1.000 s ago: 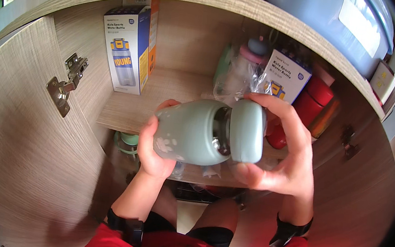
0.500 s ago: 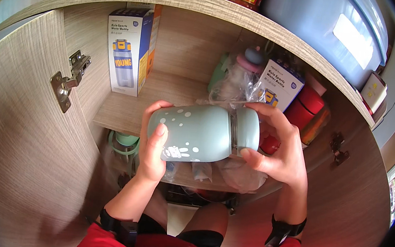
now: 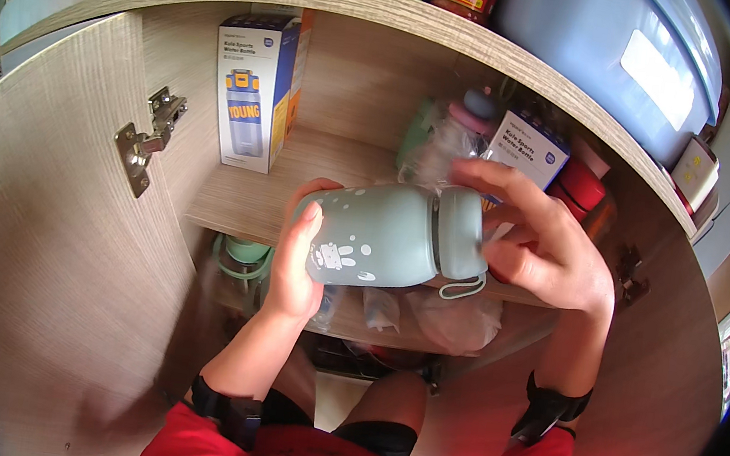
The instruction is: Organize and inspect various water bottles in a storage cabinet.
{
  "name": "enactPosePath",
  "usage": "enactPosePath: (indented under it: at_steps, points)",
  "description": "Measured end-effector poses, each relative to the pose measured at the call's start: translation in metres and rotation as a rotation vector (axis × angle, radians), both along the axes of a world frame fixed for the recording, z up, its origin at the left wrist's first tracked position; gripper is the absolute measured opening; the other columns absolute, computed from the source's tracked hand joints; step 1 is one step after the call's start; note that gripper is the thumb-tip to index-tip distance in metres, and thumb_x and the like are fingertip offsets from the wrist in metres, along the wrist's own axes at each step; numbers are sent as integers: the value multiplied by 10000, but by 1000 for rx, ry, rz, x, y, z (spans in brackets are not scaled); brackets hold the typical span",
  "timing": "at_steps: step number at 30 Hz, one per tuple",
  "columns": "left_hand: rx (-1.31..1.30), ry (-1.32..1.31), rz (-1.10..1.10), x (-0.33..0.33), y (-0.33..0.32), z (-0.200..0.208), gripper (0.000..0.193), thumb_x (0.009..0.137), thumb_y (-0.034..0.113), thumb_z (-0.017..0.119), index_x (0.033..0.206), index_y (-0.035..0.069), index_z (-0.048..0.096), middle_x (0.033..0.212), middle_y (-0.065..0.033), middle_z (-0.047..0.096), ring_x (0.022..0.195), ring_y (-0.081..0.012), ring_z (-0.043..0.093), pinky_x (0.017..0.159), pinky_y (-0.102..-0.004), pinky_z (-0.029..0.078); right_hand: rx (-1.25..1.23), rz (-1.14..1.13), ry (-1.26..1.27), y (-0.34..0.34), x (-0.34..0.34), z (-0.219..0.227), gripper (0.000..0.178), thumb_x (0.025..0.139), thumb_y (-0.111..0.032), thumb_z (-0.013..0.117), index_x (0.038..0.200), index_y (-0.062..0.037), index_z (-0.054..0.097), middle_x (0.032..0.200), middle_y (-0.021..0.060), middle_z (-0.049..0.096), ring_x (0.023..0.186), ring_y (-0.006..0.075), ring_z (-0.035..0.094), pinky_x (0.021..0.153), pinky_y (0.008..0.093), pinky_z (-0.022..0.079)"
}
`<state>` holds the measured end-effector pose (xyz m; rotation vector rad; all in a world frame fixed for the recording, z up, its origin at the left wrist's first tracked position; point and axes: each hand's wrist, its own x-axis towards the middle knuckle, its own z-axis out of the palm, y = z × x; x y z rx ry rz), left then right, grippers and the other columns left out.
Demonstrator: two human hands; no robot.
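A pale grey-green bottle (image 3: 382, 235) with white dots and a rabbit print lies sideways in the air before the open cabinet. My left hand (image 3: 295, 260) is wrapped round its base end, thumb on the near side. On the right end sits the matching round lid (image 3: 463, 233), with a thin cord loop (image 3: 465, 288) hanging below it. Beside the lid is my right hand (image 3: 558, 252), fingers curved and apart, slightly blurred. Its thumb and fingertips are at the lid's end; whether they touch it I cannot tell.
A boxed water bottle (image 3: 248, 100) stands on the shelf at left. Another box (image 3: 525, 152), plastic-wrapped bottles (image 3: 448, 143) and a red bottle (image 3: 579, 191) crowd the right. Open wooden doors (image 3: 43, 252) flank me. A blue bin (image 3: 604, 66) sits on top.
My right hand has loosened from around the lid and shifted right, toward its end. The bottle has turned slightly, and the cord loop now shows. My left hand keeps its hold.
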<state>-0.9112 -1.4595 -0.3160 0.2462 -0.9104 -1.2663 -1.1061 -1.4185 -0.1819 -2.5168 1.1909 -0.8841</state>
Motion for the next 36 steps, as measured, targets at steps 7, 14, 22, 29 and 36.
enactPosePath:
  at_steps: [7, 14, 22, 29, 36]
  points:
    - [87, 180, -263, 9, -1, 0, 463, 861, 436, 392, 1144, 75, 457, 1025, -76, 566, 842, -202, 585, 586, -351, 497, 144, -540, 370, -5, 15, 18, 558, 842, -477, 510, 1013, 49, 587, 697, 201, 620, 585, 301, 620, 634, 364, 492]
    - [154, 100, -275, 12, -10, -8, 468, 848, 466, 395, 1118, 93, 479, 969, -65, 580, 760, -210, 596, 465, -351, 476, 70, -17, 325, 5, 34, 38, 609, 796, -391, 589, 1222, 20, 447, 1119, 254, 536, 952, 327, 582, 755, 391, 481]
    - [321, 134, -607, 6, -9, -14, 477, 870, 464, 355, 1117, 90, 515, 943, -89, 608, 739, -236, 610, 445, -381, 472, -613, 294, 369, -5, 22, -6, 654, 724, -502, 622, 1179, -55, 478, 1134, 185, 497, 889, 338, 575, 726, 399, 485]
    - [240, 86, -722, 5, -37, -7, 587, 852, 556, 279, 1194, 116, 463, 989, -137, 601, 713, -334, 616, 351, -363, 453, -510, 52, 241, -42, 42, -7, 513, 682, -376, 639, 1082, -84, 504, 959, 147, 530, 740, 317, 590, 608, 386, 497]
    - [5, -659, 887, 46, -96, -7, 348, 892, 318, 471, 1078, 26, 513, 933, -143, 596, 798, -281, 588, 707, -401, 479, -457, -95, 121, -142, 89, 21, 545, 708, -408, 586, 1056, 6, 519, 961, 199, 580, 898, 317, 570, 795, 369, 449]
